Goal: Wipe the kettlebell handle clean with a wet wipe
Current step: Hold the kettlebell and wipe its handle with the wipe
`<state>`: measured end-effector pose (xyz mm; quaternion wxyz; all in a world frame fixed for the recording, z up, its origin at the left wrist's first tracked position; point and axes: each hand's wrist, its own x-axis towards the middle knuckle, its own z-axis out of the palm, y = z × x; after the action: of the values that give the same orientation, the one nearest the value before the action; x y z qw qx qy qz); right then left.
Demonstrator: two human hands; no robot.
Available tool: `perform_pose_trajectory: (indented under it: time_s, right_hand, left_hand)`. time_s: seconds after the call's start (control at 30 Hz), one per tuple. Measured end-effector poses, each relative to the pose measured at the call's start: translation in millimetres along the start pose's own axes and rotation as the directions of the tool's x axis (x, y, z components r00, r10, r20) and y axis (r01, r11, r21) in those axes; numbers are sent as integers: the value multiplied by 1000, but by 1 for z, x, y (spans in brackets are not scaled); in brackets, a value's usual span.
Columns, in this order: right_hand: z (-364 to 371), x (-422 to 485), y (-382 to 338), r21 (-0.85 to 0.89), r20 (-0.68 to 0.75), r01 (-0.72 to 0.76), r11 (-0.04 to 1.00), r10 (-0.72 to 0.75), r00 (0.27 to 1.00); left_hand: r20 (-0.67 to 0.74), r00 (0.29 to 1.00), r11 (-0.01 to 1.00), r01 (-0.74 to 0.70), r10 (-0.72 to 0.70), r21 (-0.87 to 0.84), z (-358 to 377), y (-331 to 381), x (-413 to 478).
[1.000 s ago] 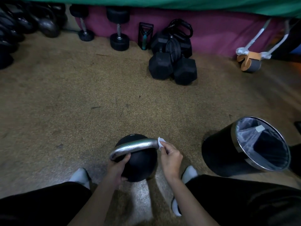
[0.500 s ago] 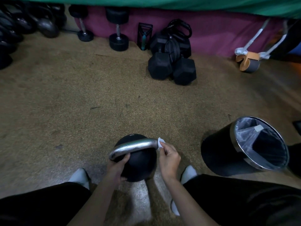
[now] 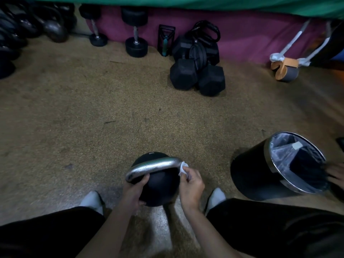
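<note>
Mid-wipe: right hand [image 3: 191, 185] pinches the wipe [image 3: 182, 169] against the handle [image 3: 154, 167]'s right end, left hand [image 3: 135, 189] wrapped around the kettlebell [image 3: 160, 187]. Next it probably needs sliding leftward.

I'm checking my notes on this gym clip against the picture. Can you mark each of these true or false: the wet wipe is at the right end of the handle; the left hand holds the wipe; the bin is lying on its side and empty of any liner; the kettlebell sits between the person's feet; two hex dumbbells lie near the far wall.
1. The wet wipe is at the right end of the kettlebell handle. True.
2. The left hand holds the wipe. False: it steadies the kettlebell at the handle's left end; the right hand pinches the wipe.
3. The bin lies on its side, unlined. False: it stands upright, with a plastic liner.
4. The kettlebell sits between the feet. True.
5. Hex dumbbells lie near the far wall. True.
</note>
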<state>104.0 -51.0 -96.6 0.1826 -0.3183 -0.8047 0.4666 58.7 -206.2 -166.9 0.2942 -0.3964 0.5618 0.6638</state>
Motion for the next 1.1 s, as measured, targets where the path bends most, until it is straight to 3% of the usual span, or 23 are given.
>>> perform_pose_trajectory:
  time_s: [0.33,0.57,0.77,0.97,1.1]
  right_hand:
    - [3,-2,-9,-11,-19,96,995,-96,995]
    - [3,9,-7,-26,-35,29,999,-30,999]
    - [5,9,-14,11,-55,87,996,-87,995]
    - [7,-4,2,-3,6,22,1000,-22,1000]
    - [10,3,-4,-1,-70,-2,1000,2,998]
  left_hand:
    - [2,1000,1000,-7,7,11,0,-1,-2]
    - [16,1000,1000,-17,17,13,0,0,-1]
    - [-9,1000,1000,-2,2,14,0,-2,0]
    - [-12,1000,1000,-6,6,8,0,-2,3]
    - [18,1000,1000,-17,18,-22,1,-2,2]
